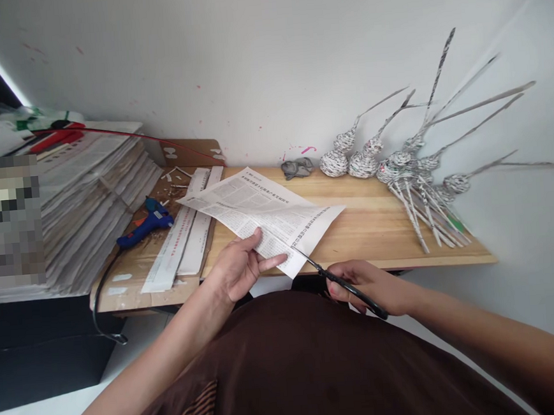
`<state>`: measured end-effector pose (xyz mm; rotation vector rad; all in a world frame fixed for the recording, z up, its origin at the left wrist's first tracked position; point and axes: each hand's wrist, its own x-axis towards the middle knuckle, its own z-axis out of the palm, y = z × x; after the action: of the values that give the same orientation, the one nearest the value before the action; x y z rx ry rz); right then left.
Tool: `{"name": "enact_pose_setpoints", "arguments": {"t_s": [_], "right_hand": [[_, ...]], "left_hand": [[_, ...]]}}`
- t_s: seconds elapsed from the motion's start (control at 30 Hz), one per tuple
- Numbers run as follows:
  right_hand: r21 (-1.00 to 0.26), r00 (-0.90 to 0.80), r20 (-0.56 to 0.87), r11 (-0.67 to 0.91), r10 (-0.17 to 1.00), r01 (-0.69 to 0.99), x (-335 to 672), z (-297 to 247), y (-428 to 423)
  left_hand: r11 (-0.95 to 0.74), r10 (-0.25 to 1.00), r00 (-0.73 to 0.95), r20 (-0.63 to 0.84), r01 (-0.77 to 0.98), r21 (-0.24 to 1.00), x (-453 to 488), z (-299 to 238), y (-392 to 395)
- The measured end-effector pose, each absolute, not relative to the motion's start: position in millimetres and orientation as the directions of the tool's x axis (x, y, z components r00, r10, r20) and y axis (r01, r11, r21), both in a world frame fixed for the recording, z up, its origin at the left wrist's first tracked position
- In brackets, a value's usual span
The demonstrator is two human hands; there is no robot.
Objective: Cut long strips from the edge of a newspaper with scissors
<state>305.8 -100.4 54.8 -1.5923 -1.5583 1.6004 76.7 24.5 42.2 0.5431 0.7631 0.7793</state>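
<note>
A sheet of printed newspaper (257, 202) tilts over the near edge of the wooden table, its far part above some cut paper strips. My left hand (243, 264) grips its near edge, thumb on top and fingers beneath. From the right, my right hand (360, 284) is closed round the handles of black scissors (343, 283). The scissor blades meet the newspaper close to its near corner, just right of my left fingertips. A crease or cut line runs across the sheet from there; I cannot tell which.
On the left stand a tall newspaper stack (125, 174), a blue glue gun (151, 224) with its cable, and paper strips (179, 247). Several woven paper gourds (335, 162) with long stems line the wall; rolled paper sticks (426, 215) lie right. A grey crumpled thing (297, 167) sits behind.
</note>
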Motion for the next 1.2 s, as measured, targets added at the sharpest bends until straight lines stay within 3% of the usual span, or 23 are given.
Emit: {"name": "enact_pose_setpoints", "arguments": {"t_s": [1.2], "right_hand": [[-0.826, -0.212, -0.482, -0.361, 0.85, 0.433, 303.0, 55.0, -102.6]], "left_hand": [[0.629, 0.764, 0.498, -0.409, -0.439, 0.641, 80.6, 35.2, 22.7]]}}
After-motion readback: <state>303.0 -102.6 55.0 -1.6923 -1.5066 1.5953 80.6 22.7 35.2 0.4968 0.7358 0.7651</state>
